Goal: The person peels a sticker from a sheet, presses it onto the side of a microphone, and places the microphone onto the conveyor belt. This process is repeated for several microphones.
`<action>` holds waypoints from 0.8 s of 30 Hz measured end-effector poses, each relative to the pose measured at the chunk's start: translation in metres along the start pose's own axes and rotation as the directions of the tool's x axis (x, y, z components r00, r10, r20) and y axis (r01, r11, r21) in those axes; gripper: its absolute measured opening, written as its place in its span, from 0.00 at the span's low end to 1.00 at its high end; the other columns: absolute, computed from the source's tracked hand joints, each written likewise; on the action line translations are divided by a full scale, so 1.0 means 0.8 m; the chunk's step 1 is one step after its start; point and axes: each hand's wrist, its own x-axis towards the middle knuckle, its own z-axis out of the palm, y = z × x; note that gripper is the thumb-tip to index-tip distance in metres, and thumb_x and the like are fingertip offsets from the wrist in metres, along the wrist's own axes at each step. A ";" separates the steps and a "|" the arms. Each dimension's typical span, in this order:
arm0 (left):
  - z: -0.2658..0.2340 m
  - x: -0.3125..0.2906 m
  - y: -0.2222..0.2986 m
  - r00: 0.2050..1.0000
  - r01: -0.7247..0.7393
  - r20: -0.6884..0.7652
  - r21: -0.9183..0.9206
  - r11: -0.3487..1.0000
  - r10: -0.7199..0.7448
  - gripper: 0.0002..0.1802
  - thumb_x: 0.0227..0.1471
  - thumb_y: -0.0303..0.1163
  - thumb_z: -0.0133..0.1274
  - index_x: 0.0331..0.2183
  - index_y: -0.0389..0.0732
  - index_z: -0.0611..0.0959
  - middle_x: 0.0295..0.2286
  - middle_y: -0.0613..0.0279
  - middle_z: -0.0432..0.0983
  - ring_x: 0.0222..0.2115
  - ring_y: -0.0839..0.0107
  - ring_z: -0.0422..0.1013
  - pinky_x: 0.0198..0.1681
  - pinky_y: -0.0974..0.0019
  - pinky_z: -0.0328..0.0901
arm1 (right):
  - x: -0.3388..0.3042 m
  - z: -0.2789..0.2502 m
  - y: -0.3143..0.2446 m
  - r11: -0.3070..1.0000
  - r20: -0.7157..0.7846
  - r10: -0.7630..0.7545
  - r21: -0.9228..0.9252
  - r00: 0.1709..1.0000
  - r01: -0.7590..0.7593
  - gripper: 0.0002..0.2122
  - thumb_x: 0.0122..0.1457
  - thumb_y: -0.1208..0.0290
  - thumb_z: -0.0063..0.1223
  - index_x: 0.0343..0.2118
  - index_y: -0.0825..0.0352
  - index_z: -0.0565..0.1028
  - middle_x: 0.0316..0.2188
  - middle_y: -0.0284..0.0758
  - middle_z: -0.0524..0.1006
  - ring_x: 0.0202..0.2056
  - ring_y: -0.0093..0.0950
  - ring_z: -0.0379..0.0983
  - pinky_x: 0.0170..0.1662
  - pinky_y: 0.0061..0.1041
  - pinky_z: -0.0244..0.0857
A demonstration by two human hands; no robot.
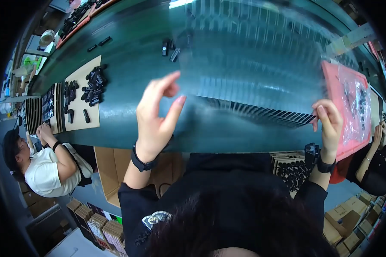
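A large clear plastic sheet [261,77] with rows of strip-like marks stands raised over the green work surface, smeared by motion. Along its near edge runs a line of dark slanted stripes. My right hand [329,120] pinches the sheet's near right corner between thumb and fingers. Near its left edge is my left hand [156,113], with thumb and fingers apart and nothing visible between them. A few small black parts [164,48] lie on the green surface beyond my left hand.
At the left, a tan board [82,112] carries many black parts, beside a co-worker [47,167]. A pink tray [336,85] with clear plastic wrap lies right of the sheet. Another person [375,167] sits at far right. An open cardboard box [107,171] stands below the table edge.
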 end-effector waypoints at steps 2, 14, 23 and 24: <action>0.003 0.032 -0.002 0.999 -0.049 -0.016 -0.027 0.998 0.049 0.19 0.41 0.22 0.49 0.40 0.34 0.71 0.35 0.57 0.69 0.34 0.71 0.67 0.37 0.73 0.60 | 0.020 -0.008 0.000 0.993 -0.030 0.073 0.096 0.997 -0.070 0.06 0.55 0.73 0.41 0.29 0.70 0.69 0.16 0.32 0.68 0.15 0.17 0.64 0.17 0.13 0.56; 0.106 0.115 -0.102 0.931 -0.286 0.308 0.281 0.916 0.196 0.15 0.37 0.28 0.54 0.32 0.37 0.75 0.30 0.55 0.69 0.34 0.60 0.66 0.39 0.64 0.61 | 0.175 -0.006 0.090 0.545 0.023 0.191 -0.834 0.981 -0.087 0.13 0.49 0.61 0.48 0.20 0.67 0.69 0.16 0.38 0.71 0.20 0.34 0.67 0.24 0.29 0.60; 0.134 0.137 -0.117 0.849 -0.107 0.518 -0.017 0.994 0.100 0.06 0.32 0.23 0.54 0.20 0.34 0.74 0.21 0.55 0.70 0.26 0.59 0.68 0.30 0.63 0.63 | 0.258 0.110 0.082 0.499 0.363 0.159 -0.832 0.918 0.243 0.15 0.46 0.56 0.51 0.20 0.65 0.71 0.17 0.38 0.71 0.24 0.35 0.69 0.27 0.31 0.62; 0.136 0.136 -0.118 0.848 -0.104 0.521 -0.015 0.995 0.096 0.06 0.32 0.23 0.54 0.20 0.34 0.74 0.21 0.55 0.70 0.26 0.59 0.68 0.30 0.63 0.63 | 0.262 0.118 0.086 0.445 0.381 0.179 -0.854 0.907 0.271 0.16 0.45 0.54 0.51 0.20 0.65 0.71 0.18 0.39 0.72 0.25 0.36 0.70 0.28 0.31 0.62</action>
